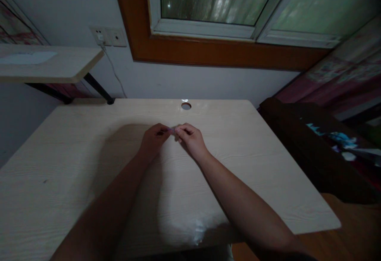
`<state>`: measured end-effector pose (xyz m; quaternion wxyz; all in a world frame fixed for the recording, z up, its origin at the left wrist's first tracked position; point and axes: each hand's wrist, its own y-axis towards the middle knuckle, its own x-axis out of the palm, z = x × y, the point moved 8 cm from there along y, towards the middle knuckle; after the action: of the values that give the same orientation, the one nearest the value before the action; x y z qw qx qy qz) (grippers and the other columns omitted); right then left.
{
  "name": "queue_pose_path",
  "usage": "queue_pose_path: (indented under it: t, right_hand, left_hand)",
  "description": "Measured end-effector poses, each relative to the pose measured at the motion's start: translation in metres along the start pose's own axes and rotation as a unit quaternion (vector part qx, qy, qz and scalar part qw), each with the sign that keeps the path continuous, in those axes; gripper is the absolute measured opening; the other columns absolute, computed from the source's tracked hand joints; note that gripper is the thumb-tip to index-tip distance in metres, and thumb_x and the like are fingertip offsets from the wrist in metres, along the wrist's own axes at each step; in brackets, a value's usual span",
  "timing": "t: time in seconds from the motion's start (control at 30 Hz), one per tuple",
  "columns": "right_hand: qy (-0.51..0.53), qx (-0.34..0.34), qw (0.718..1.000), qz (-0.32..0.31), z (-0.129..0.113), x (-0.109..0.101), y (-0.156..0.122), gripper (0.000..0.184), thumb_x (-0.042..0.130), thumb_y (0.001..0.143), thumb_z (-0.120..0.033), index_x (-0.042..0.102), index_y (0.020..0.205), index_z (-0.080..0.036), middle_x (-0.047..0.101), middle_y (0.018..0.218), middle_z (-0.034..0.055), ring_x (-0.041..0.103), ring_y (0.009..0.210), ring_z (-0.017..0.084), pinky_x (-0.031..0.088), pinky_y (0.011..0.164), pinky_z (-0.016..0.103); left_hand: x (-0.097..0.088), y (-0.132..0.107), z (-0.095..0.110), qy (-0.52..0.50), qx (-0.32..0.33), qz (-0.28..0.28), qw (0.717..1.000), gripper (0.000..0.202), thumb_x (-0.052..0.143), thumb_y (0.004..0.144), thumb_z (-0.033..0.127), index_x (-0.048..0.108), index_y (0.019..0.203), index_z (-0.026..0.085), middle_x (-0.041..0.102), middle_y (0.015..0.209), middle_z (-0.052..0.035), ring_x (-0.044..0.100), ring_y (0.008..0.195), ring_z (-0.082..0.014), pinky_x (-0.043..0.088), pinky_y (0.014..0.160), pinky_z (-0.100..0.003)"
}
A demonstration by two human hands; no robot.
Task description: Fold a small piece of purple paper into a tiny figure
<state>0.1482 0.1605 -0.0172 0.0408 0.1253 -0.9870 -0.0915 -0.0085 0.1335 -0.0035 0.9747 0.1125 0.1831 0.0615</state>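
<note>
Both my hands meet over the far middle of a pale wood-grain table (232, 142). A small, thin purplish item (172, 130) spans the short gap between my fingertips; it is too small and dim to name. My left hand (154, 136) pinches its left end between thumb and fingers. From the other side, the thumb and fingers of my right hand (190, 135) close on its right end. Most of the item is hidden by the fingertips.
Behind my hands is a round cable hole (186, 106) near the table's back edge. A raised shelf (59, 66) on black legs stands at left. A white cord (114, 70) hangs from a wall socket (101, 35). Dark furniture (303, 142) with bluish items stands at right.
</note>
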Motion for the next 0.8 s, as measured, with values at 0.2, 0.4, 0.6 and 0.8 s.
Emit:
queue_pose_path:
  t: [0.2, 0.4, 0.6, 0.8]
  right_hand:
    - [-0.009, -0.014, 1.000, 0.012, -0.001, -0.003, 0.000, 0.021, 0.070, 0.085, -0.043, 0.073, 0.087, -0.022, 0.061, 0.081, 0.0003, 0.053, 0.058, 0.010, 0.041, 0.056, 0.027]
    - [-0.083, -0.045, 0.995, 0.013, -0.007, -0.003, -0.002, 0.018, 0.073, 0.083, -0.041, 0.073, 0.088, -0.024, 0.059, 0.081, 0.0004, 0.052, 0.064, 0.012, 0.045, 0.062, 0.028]
    - [-0.117, -0.079, 0.990, -0.005, -0.016, 0.001, -0.004, 0.012, 0.072, 0.084, -0.036, 0.073, 0.089, -0.025, 0.061, 0.088, 0.0017, 0.051, 0.065, 0.013, 0.047, 0.066, 0.030]
    - [-0.153, -0.116, 0.981, -0.011, -0.025, 0.004, -0.007, 0.006, 0.072, 0.084, -0.032, 0.072, 0.085, -0.025, 0.062, 0.086, 0.0018, 0.055, 0.071, 0.015, 0.045, 0.068, 0.031]
  left_hand:
    - [0.001, 0.000, -0.005, -0.012, -0.018, -0.001, 1.000, 0.023, 0.069, 0.081, 0.042, 0.068, 0.083, 0.020, 0.071, 0.080, -0.0014, 0.065, 0.071, -0.0157, 0.052, 0.069, -0.027]
    - [-0.001, 0.001, -0.008, -0.019, -0.023, 0.009, 1.000, 0.022, 0.068, 0.082, 0.042, 0.069, 0.084, 0.020, 0.071, 0.079, -0.0011, 0.065, 0.073, -0.0158, 0.051, 0.070, -0.028]
    - [0.000, 0.002, -0.014, -0.050, -0.038, -0.005, 0.998, 0.024, 0.070, 0.080, 0.043, 0.069, 0.084, 0.019, 0.071, 0.078, -0.0014, 0.065, 0.072, -0.0165, 0.051, 0.069, -0.028]
    - [0.002, 0.003, -0.016, -0.063, -0.042, -0.022, 0.997, 0.024, 0.070, 0.079, 0.043, 0.069, 0.083, 0.019, 0.071, 0.077, -0.0010, 0.064, 0.072, -0.0161, 0.050, 0.070, -0.027]
